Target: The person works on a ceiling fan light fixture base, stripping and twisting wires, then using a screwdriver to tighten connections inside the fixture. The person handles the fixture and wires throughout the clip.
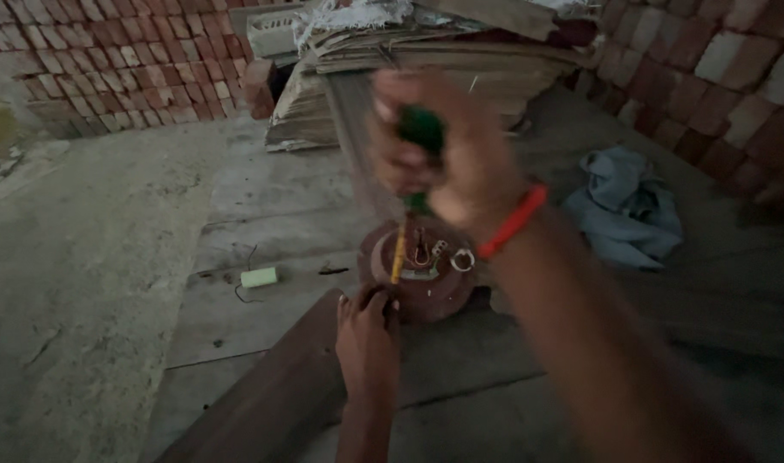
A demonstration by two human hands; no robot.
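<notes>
A round reddish-brown motor housing (426, 296) lies on the wooden board, with metal parts and wires showing in its open top. My right hand (447, 154), with a red band at the wrist, is closed around a green-handled screwdriver (419, 137) held upright, its yellow shaft pointing down into the housing. Low at the housing's left edge, my left hand (368, 330) touches its rim with bent fingers.
A small pale green block (260, 277) with a thin wire lies left of the housing. A crumpled blue cloth (623, 206) sits to the right. Stacked flat sheets (443, 64) and brick walls (117, 60) stand behind. A dark plank (272, 394) runs toward me.
</notes>
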